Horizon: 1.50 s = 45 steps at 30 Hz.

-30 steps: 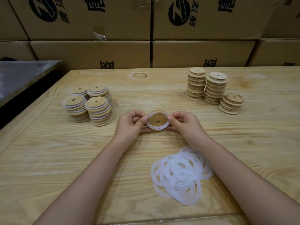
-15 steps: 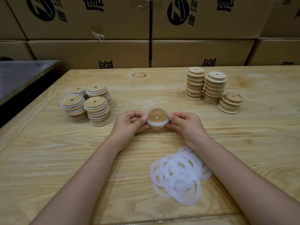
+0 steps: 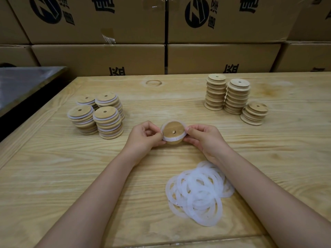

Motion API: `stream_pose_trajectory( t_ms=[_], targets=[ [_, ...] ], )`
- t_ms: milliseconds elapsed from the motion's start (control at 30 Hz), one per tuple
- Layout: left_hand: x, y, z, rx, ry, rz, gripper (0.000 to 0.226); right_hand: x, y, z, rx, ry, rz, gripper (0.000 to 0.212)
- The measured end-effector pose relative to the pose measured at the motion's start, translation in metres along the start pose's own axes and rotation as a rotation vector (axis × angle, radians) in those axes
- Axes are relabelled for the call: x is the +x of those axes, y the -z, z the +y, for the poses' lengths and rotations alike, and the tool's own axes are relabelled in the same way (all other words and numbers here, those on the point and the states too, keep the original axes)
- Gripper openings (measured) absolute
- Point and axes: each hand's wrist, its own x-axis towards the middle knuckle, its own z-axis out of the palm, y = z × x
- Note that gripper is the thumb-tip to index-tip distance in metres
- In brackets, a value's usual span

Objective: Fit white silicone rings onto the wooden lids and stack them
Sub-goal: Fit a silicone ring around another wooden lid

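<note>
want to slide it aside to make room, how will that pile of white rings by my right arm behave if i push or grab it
The pile of white rings is probably floppy and light: the rings look thin and translucent, and lie loosely overlapped. Pushed, it would likely smear apart on the table rather than move together. Grabbed, the rings would probably droop and a few could slip out.

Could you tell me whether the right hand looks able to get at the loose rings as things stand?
Probably yes: the loose rings lie uncovered beside the right forearm, but the right hand is pinching the lid and would have to let go first.
</note>
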Motion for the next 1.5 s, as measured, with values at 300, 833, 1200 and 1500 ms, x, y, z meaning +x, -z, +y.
stream_pose_trajectory(
  t_ms=[300, 833, 1200, 1500],
  targets=[
    [-0.005, -0.008, 0.001, 0.136, -0.092, -0.12, 0.02, -0.003, -0.005, 0.002, -0.292, 0.126, 0.02, 0.007],
    [-0.003, -0.004, 0.0, -0.069, -0.105, -0.036, 0.011, -0.005, -0.006, -0.002, -0.475, 0.165, -0.016, 0.012],
    [-0.003, -0.005, 0.004, -0.123, -0.094, -0.046, 0.012, -0.009, -0.012, 0.004, -0.344, 0.089, 0.027, 0.015],
    [-0.002, -0.003, 0.004, -0.179, -0.051, -0.001, 0.013, -0.013, -0.016, -0.002, -0.487, 0.075, -0.005, 0.013]
  ],
)
